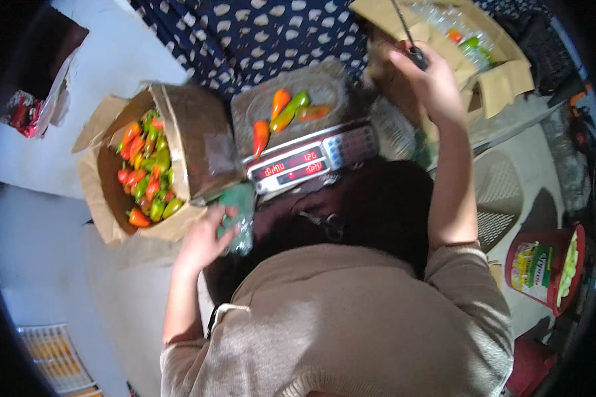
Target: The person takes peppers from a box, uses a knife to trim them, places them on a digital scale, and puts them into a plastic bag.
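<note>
My left hand [206,239] is at a green-tinted clear plastic bag [238,211], thumb and fingers apart over its edge. My right hand [434,82] is raised at the upper right, shut on the black handle [417,58] of a thin dark object. Its upper end leaves the view, so I cannot tell what it is. Between my hands is a digital scale [288,171] with lit red displays. Several red, orange and green peppers [284,113] lie on its worn platform [248,106]. Scissors [330,226] rest on the dark cloth over my lap.
On the left, an open cardboard box [206,144] lies tilted, full of peppers [151,168]. Another cardboard box [506,82], upper right, holds bagged peppers [469,44]. A red bucket [546,270] and a perforated plastic seat [499,198] are at right. Patterned dark-blue fabric [278,39] hangs behind the scale.
</note>
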Action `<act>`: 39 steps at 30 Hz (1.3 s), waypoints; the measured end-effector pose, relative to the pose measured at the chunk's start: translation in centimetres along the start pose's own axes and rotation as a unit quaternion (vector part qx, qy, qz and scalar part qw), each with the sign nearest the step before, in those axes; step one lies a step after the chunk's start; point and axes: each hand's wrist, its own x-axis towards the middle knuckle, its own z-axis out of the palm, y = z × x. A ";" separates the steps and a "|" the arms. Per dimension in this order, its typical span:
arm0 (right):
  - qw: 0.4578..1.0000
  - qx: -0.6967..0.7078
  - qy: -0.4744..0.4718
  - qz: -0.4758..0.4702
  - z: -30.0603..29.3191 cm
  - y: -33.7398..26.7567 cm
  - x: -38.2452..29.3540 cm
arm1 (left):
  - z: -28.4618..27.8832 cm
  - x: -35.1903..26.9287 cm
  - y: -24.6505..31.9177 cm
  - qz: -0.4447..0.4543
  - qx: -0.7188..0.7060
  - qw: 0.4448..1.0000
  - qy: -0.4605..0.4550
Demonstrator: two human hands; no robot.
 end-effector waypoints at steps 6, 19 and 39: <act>0.958 -0.275 0.068 -0.048 -15.4 0.1 3.8 | 4.5 -3.2 -6.4 -0.097 0.088 0.980 -0.148; 0.917 -0.299 -0.227 0.131 0.7 11.6 -8.2 | 12.5 -3.1 -10.0 -0.059 -0.166 0.979 0.104; 0.942 -0.217 -0.231 -0.113 9.7 16.3 -4.9 | 10.4 -3.4 -9.4 -0.170 0.108 0.977 -0.069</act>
